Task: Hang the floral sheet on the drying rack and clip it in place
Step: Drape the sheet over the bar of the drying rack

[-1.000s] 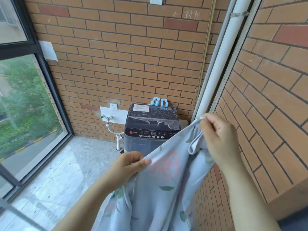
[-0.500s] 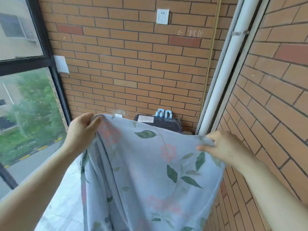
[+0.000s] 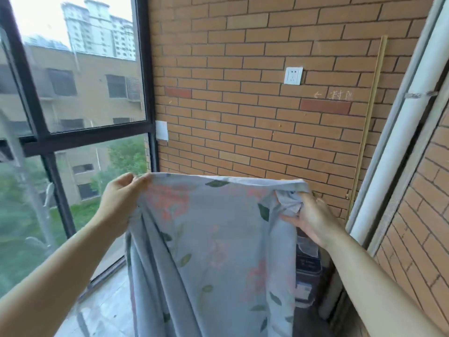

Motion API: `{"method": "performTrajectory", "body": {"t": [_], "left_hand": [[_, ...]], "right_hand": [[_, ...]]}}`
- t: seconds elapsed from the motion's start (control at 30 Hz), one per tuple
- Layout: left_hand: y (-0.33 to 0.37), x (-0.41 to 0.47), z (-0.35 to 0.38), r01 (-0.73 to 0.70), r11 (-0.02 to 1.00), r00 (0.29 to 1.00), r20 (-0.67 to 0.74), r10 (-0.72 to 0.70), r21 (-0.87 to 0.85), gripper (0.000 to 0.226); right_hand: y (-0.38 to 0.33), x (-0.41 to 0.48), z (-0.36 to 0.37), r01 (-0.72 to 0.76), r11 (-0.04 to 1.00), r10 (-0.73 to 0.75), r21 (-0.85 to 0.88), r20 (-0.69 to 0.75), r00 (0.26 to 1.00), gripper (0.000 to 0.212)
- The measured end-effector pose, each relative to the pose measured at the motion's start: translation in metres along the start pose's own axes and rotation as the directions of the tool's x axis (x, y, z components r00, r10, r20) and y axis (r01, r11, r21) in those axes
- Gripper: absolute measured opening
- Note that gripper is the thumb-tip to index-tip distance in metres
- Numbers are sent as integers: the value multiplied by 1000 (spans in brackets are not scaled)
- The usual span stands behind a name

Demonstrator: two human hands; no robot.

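Observation:
The floral sheet (image 3: 209, 244), pale blue with pink flowers and green leaves, hangs stretched between my two raised hands in front of the brick wall. My left hand (image 3: 119, 200) pinches its top left corner. My right hand (image 3: 308, 215) grips the bunched top right corner. The top edge runs nearly level between them, and the rest drops below the frame. No drying rack or clips are in view.
A brick wall (image 3: 255, 132) with a white socket (image 3: 293, 75) faces me. Big dark-framed windows (image 3: 143, 93) fill the left. A white pipe (image 3: 398, 142) runs up the right corner. The washing machine (image 3: 307, 263) shows partly behind the sheet.
My hands have lifted the sheet and spread it wider. The view has tilted up, so the washing machine and its blue clips are now mostly hidden.

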State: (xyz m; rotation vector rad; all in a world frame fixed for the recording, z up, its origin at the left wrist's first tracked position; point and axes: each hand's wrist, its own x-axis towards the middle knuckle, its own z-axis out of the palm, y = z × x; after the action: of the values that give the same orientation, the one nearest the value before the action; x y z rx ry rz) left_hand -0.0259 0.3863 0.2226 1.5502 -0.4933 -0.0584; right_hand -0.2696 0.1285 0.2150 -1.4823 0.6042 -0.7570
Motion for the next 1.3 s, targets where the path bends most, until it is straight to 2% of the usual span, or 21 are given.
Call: {"method": "performTrajectory", "body": {"t": [0.1,0.2,0.3,0.4,0.53,0.6,0.77,0.87,1.07,1.3], "left_hand": [[20,-7,-21,-122,987,930,-336,149,102,35],[47,-23,-44,-184,978,786,-583,205,96,35],[76,-41,-73,-250,957,611,-743,274,147,39],[102,-61,-104,-289,925,476,-801,363,248,42],[133,-89,-153,-343,873,346,-817,461,347,42],[147,-100,-176,-349,841,280,-811,514,413,41],[170,-120,-220,-298,785,155,-784,601,543,41],[168,-127,-249,-226,775,105,-776,622,591,37],[152,-117,-345,-174,756,59,-759,648,632,33],[169,-64,-463,-216,731,95,-732,675,647,39]], "right_hand": [[-20,9,29,165,985,-154,-58,157,975,36],[-45,10,64,367,926,-316,-86,351,881,34],[-65,4,98,471,882,-394,-32,499,772,35],[-77,-5,131,574,818,-469,-12,565,679,37],[-90,-11,180,695,713,-583,99,634,508,41],[-98,-17,204,723,677,-620,141,638,456,44],[-113,-32,266,910,398,-807,116,515,288,46],[-110,-35,312,943,309,-838,125,505,208,49],[-103,-62,412,976,207,-844,74,518,140,55],[-127,-78,544,987,125,-816,-97,556,158,61]]}}
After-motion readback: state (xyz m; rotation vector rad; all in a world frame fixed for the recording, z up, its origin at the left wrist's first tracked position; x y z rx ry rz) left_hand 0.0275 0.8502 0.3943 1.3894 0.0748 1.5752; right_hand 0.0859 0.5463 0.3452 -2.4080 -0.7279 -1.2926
